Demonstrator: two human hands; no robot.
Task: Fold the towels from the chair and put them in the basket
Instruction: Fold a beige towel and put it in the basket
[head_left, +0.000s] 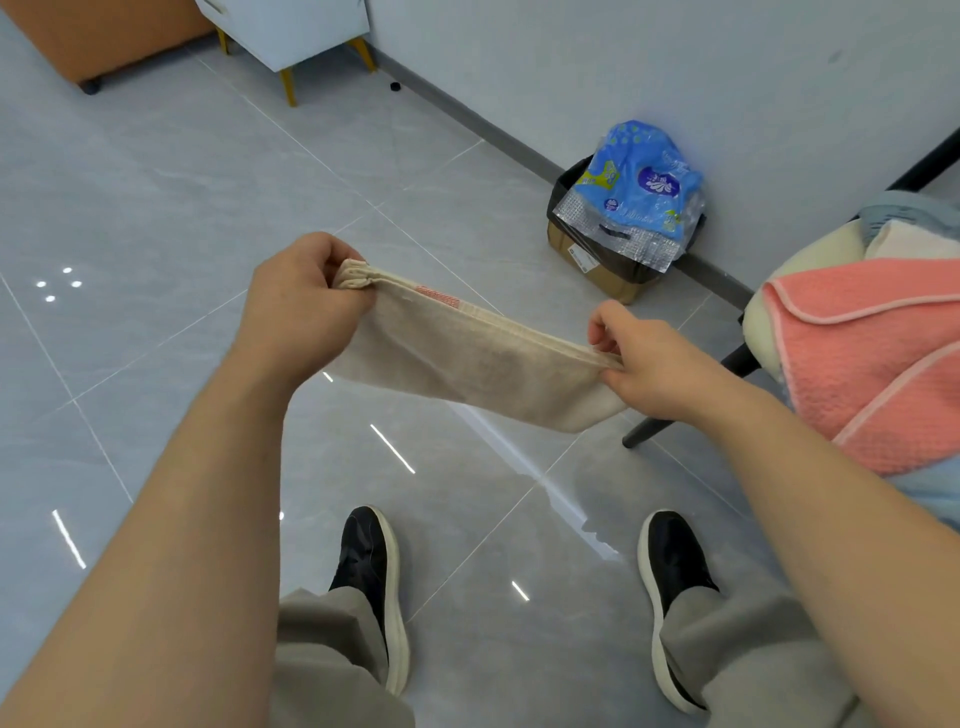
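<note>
Towel (467, 358) hangs taut between left hand (296, 306) and right hand (649, 364), beside heaped chair (754, 319).

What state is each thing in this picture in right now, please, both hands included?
beige towel: folded into a narrow strip, held taut in the air.
left hand: grips the beige towel's bunched end.
right hand: pinches its other end.
pink towel: unfolded, draped over the chair.
chair: upright, loaded.
blue plastic pack: crumpled, atop the box.
box: open, against the wall.
</note>
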